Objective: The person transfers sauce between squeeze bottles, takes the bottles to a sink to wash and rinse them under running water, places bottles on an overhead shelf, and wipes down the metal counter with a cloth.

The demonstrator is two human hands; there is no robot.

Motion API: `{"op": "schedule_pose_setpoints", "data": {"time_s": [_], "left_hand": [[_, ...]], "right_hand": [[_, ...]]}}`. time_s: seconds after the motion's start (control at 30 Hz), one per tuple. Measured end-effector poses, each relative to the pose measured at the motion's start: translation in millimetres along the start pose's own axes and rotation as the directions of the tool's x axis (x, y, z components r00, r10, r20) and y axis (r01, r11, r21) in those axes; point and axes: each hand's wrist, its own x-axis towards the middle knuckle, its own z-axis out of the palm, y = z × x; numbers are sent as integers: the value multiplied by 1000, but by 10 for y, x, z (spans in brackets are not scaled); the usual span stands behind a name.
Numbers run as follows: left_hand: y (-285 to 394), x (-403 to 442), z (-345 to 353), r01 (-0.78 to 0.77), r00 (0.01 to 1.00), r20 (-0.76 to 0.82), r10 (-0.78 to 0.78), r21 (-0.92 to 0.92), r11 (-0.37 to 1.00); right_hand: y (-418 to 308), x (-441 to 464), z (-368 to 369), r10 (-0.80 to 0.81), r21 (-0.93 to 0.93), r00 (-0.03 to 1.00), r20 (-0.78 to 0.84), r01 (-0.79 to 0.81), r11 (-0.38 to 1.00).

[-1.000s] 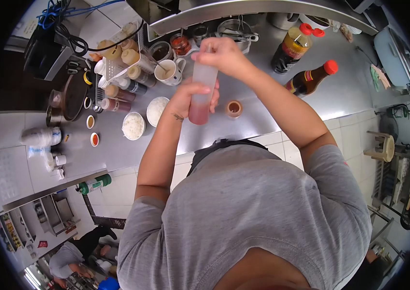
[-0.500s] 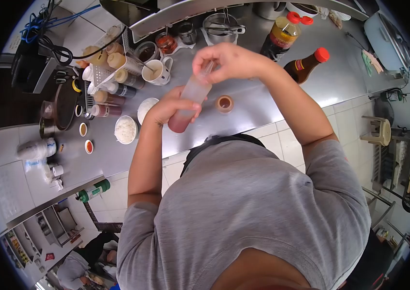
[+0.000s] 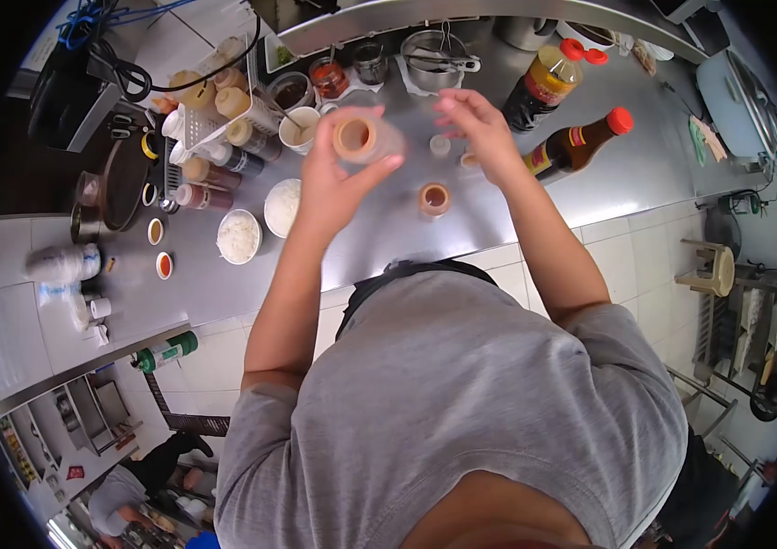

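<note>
My left hand (image 3: 338,174) is wrapped round a translucent squeeze bottle (image 3: 388,145), whose open, orange-rimmed mouth faces the camera. My right hand (image 3: 485,133) is over the counter to the right, fingers apart and nothing visible between them. Just left of it a small whitish round piece (image 3: 440,145) lies on the metal. Partly behind the right hand is a small pale round item (image 3: 470,162), too hidden to name. An orange-rimmed open container (image 3: 434,199) stands nearer my body. Two bowls of white rice, one (image 3: 238,237) and another (image 3: 282,207), sit left of my left hand.
Beyond the left hand are a white mug (image 3: 299,130), a basket of sauce bottles (image 3: 265,114) and a jar of red sauce (image 3: 328,79). Two dark-sauce bottles, one (image 3: 544,87) and another (image 3: 581,146), are right. Small sauce cups (image 3: 164,265) line the left. A person (image 3: 118,494) is lower left.
The bottle has come away from my right hand and tipped, its open mouth now showing. My right hand has moved right and opened. The small whitish piece now shows on the counter.
</note>
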Motion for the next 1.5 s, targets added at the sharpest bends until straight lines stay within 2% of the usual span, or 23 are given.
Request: {"op": "schedule_pose_setpoints", "data": {"time_s": [0.07,0.1,0.2,0.23,0.33,0.43,0.53,0.63,0.73,0.83,0.93,1.03,1.13,1.23,1.33,1.43,1.5], "left_hand": [[118,54,307,-70,997,-46,61,-217,974],[140,66,414,-107,993,-73,88,-322,941],[-17,21,567,-203,966,119,230,-205,958],[18,-42,511,-117,973,196,122,-40,992],[-327,-254,247,179,908,330,-258,252,951],[-584,-445,241,265,867,344,-360,292,919],[-666,-486,324,261,871,358,-337,244,934],[-647,-472,392,215,887,351,-300,260,941],[-674,-478,403,157,906,339,-251,283,946],[-698,-482,387,210,885,354,-302,277,938],[-736,-494,394,196,890,348,-293,289,937],[-813,-504,403,111,916,346,-204,270,956],[-755,-494,406,164,910,343,-233,219,962],[-621,-466,433,103,935,322,-146,145,984],[-617,-433,465,79,952,275,-135,205,975],[-613,-440,466,124,950,264,-169,179,976],[-646,-461,483,172,948,245,-201,133,976]], "right_hand": [[-183,-217,61,164,392,980,111,-195,899],[-295,-350,109,129,516,948,292,-270,813],[-231,-546,-72,104,656,965,239,-240,716],[-253,-626,-130,32,621,995,98,-86,779],[-366,-972,-285,-60,179,971,-230,103,978],[-282,-1123,-434,-190,-93,931,-311,169,981],[-274,-1159,-415,-256,-218,913,-317,193,957],[-294,-1149,-354,-225,-193,921,-318,170,967],[-352,-1128,-302,-270,-285,917,-293,186,940],[-429,-1099,-240,-305,-380,916,-261,193,905],[-500,-1078,-167,-331,-459,918,-220,203,865],[-535,-1054,-113,-348,-521,925,-151,224,824],[-564,-1037,-61,-343,-603,933,-110,211,769],[-622,-1007,13,-431,-754,903,6,287,590],[-788,-1036,193,-400,-776,916,-3,250,578],[-704,-999,158,-489,-687,870,70,397,609],[-667,-1012,107,-390,-561,920,50,349,751]]}}
